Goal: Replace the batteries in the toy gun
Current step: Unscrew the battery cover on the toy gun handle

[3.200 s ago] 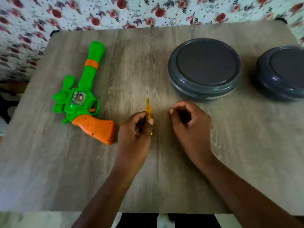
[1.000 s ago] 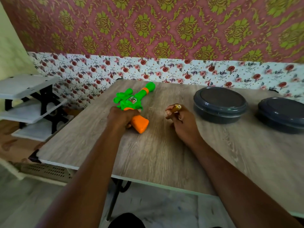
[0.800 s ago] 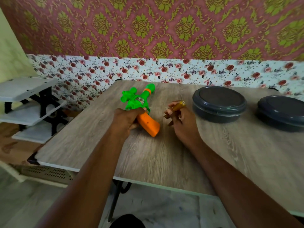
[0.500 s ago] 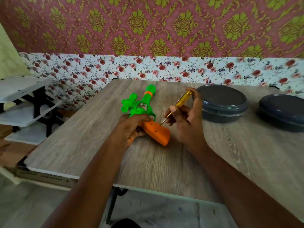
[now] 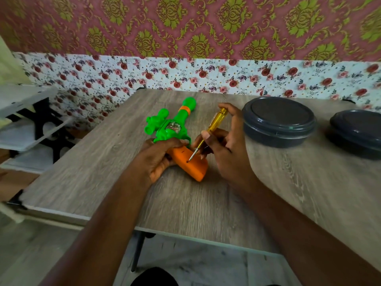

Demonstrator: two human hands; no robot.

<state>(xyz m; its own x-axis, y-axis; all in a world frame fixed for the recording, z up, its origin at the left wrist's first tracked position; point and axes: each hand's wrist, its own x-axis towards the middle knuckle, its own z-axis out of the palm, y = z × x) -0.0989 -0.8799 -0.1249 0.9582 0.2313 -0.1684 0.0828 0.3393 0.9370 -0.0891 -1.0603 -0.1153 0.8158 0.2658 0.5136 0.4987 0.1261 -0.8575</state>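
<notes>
1. While the left hand curls over the toy gun where its green body meets the orange grip, fingers wrapped round it, the gun lies on its side near the middle of the wood-grain worktop, with the barrel pointing away toward the wall.
2. Right hand pinches a yellow-handled screwdriver between thumb and fingers, with the forefinger arched up to the handle's top end.
3. Screwdriver shaft slants down and left. Its tip meets a small dark hole on the upward face of the orange grip. Cannot tell whether it sits in a screw head.
4. Both forearms reach in from the near edge of the worktop, and the hands are close together over the grip.
5. Round dark grey lidded container stands just beside the right hand. A second dark lidded container stands further right, cut off by the frame edge.
6. White shelf rack with black brackets stands left of the worktop.
7. Floral wallpaper runs behind, with a red-and-gold pattern above it.
</notes>
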